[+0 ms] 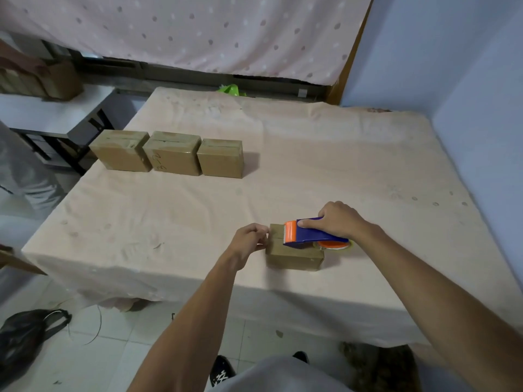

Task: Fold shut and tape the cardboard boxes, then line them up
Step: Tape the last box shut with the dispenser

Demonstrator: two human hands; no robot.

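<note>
A small cardboard box [294, 257] stands near the table's front edge, its top flaps folded shut. My right hand [339, 219] grips a blue and orange tape dispenser [308, 232] that lies across the box top, its orange head over the left part of the seam. My left hand [249, 240] is at the box's left side, fingers curled and pinching at the left edge, where the tape end seems to be. Three closed boxes [169, 154] stand side by side in a row at the far left of the table.
The table [325, 165] is covered with a peach cloth. A blue wall [467, 80] runs along the right. A side table with more cardboard boxes [42, 80] stands far left. A black bag [25, 335] lies on the tiled floor at lower left.
</note>
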